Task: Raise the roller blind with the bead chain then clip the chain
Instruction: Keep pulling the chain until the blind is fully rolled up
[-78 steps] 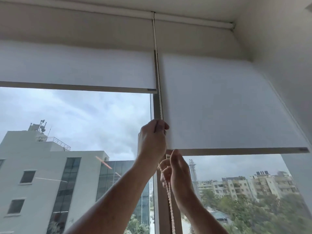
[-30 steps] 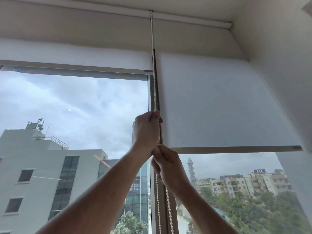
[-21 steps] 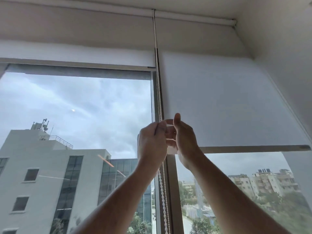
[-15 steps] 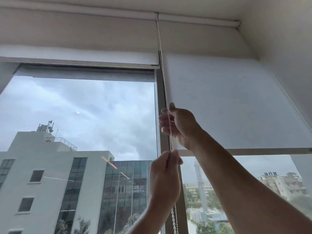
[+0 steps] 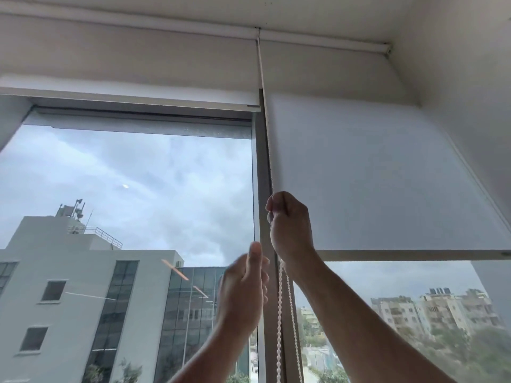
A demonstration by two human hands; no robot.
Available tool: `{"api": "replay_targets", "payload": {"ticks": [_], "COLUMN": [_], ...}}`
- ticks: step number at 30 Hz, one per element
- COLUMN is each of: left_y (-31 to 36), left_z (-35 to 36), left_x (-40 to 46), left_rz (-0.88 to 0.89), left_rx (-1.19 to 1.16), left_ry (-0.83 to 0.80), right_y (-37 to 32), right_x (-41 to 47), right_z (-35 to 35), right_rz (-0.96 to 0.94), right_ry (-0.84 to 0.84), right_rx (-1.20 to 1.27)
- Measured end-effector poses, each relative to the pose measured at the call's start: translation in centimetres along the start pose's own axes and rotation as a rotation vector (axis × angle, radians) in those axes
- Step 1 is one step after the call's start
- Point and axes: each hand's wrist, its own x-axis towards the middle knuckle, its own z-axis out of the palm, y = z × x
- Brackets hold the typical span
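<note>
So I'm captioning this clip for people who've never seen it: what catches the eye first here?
The two hands meeting at the window's centre post: the right hand is fisted high on the bead chain, the left hand blurred just below, off the chain. Next, the uneven blinds: the left blind sits nearly at the top, while the right blind hangs much lower.

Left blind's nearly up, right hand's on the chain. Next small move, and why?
Probably pull the right hand down on the bead chain once more. It is closed on the chain high up, the left hand looks off it, and the left blind shows only a short strip.
</note>
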Motion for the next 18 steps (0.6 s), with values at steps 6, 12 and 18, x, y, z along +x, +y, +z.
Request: {"api": "replay_targets", "payload": {"ticks": [6, 12, 18], "left_y": [4.9, 8.4, 7.5], "left_z": [-0.3, 1.1, 2.5], "left_x": [5.1, 7.8, 7.3], "left_rz": [-0.016, -0.127, -0.106], "left_rx": [-0.168, -0.168, -0.127], "left_ry": [-0.018, -0.111, -0.066], "right_y": [1.5, 1.9, 2.2], "right_x": [-3.7, -6.3, -7.6], "right_z": [0.1, -0.2, -0.9], "right_rz": [-0.013, -0.035, -0.068], "right_ry": [-0.02, -0.029, -0.091], "right_rx": [0.0, 0.078, 0.092]}}
